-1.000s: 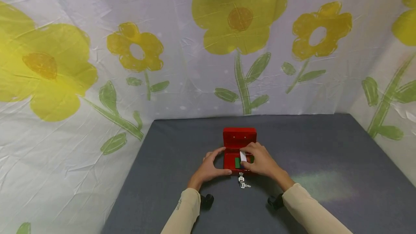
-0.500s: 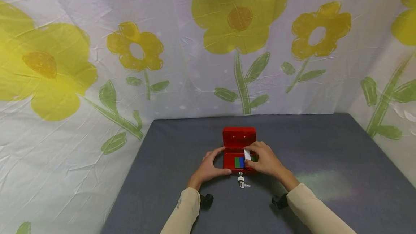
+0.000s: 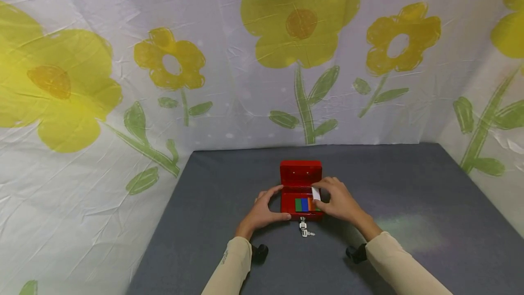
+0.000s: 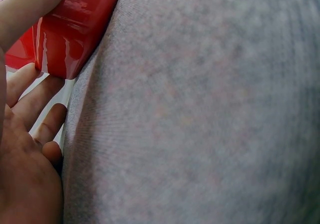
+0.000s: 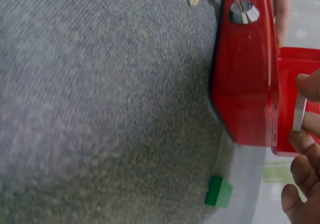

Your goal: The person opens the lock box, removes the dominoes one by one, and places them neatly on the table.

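Gripping with both hands [image 3: 262,211] [image 3: 339,199]: left on red box [image 3: 289,203], right on white piece [image 3: 316,194]; sleeve lettering [image 3: 224,257] illegible

This looks like a curtained booth; creased white sheets [image 3: 229,104] printed with yellow flowers [image 3: 300,24] and green stems [image 3: 302,99] rise behind the far edge of a grey cloth-covered bench [image 3: 233,172] and along its left and right edges; whether it stands in a home or studio cannot be told.

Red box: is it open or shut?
Open. The box has its lid raised at the back in the head view, and coloured pieces show inside.
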Demonstrator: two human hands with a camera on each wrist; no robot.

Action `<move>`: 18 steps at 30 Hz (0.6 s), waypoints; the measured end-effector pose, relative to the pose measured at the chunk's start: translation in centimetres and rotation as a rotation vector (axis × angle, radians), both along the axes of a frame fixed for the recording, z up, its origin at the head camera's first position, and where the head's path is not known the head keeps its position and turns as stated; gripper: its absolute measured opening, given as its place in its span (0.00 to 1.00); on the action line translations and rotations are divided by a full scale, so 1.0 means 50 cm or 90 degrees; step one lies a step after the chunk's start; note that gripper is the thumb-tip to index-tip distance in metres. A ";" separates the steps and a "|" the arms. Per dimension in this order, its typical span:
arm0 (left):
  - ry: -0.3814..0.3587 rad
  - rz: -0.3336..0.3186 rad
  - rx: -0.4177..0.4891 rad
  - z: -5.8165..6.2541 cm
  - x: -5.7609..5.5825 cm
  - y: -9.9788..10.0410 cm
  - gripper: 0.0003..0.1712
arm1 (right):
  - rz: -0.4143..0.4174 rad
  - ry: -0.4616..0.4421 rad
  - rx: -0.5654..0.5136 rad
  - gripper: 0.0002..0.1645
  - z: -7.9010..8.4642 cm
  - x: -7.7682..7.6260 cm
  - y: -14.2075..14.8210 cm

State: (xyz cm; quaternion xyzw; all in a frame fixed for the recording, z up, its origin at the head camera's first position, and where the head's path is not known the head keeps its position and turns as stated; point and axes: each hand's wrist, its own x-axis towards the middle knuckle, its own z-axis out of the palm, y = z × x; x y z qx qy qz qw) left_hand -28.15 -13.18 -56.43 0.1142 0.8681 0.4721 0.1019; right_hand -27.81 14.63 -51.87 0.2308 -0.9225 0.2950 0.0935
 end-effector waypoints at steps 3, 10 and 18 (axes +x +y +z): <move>-0.003 0.000 0.006 -0.001 -0.001 0.001 0.54 | -0.006 -0.003 0.000 0.26 0.000 -0.001 0.007; -0.004 0.002 0.009 -0.006 -0.002 0.001 0.53 | -0.013 -0.002 -0.022 0.26 -0.004 0.001 0.025; -0.007 0.010 0.003 -0.003 -0.003 0.003 0.53 | -0.044 -0.006 -0.021 0.26 -0.012 0.002 0.052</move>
